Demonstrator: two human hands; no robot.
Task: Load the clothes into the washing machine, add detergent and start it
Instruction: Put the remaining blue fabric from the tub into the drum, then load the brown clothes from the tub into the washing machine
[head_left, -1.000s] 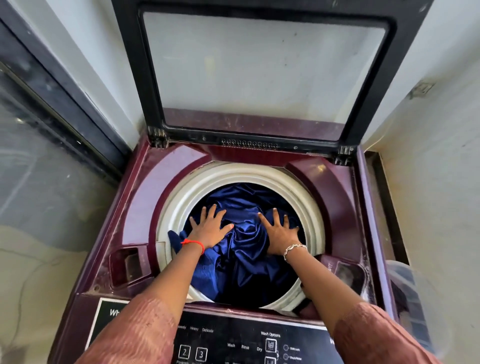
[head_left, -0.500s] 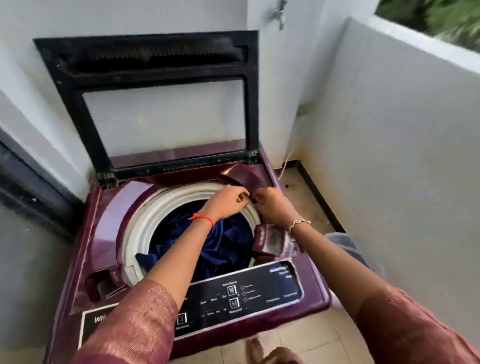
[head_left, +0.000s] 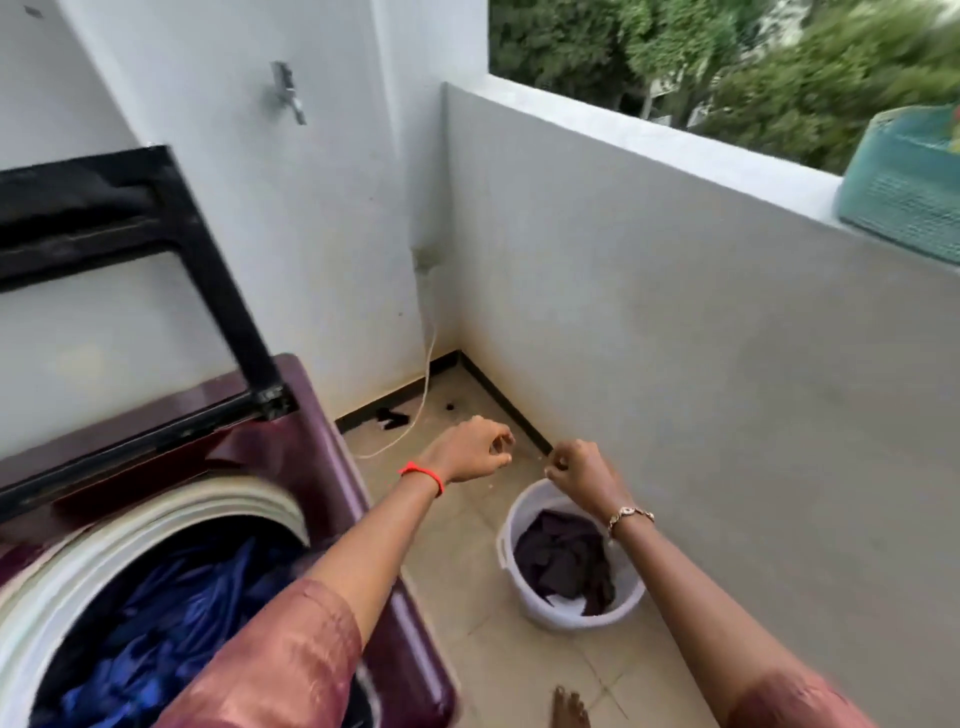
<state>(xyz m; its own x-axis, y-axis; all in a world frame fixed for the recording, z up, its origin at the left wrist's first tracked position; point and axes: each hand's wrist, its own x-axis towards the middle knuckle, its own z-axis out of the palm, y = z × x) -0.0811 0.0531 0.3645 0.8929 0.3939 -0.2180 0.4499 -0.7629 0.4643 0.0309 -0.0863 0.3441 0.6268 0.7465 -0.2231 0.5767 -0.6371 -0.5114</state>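
The maroon top-load washing machine (head_left: 324, 436) stands at the left with its black-framed lid (head_left: 213, 291) raised. Shiny blue cloth (head_left: 171, 623) fills the drum inside the white rim (head_left: 156, 512). On the floor to the right sits a white bucket (head_left: 545, 613) holding dark purple clothes (head_left: 561, 556). My left hand (head_left: 475, 449) hovers over the floor between machine and bucket, fingers loosely curled, holding nothing. My right hand (head_left: 579, 470) hangs just above the bucket's far rim, also loosely curled and empty.
A grey balcony wall runs along the right, with a teal basket (head_left: 904, 202) on its ledge. A tap (head_left: 285, 93) is fixed on the back wall and a white hose (head_left: 423, 405) drops to the tiled floor. A bare foot (head_left: 569, 709) shows at the bottom.
Both hands left the blue cloth and drum rim and swung right, out over the floor toward the bucket. My view turned right, so the bucket and balcony wall now show.
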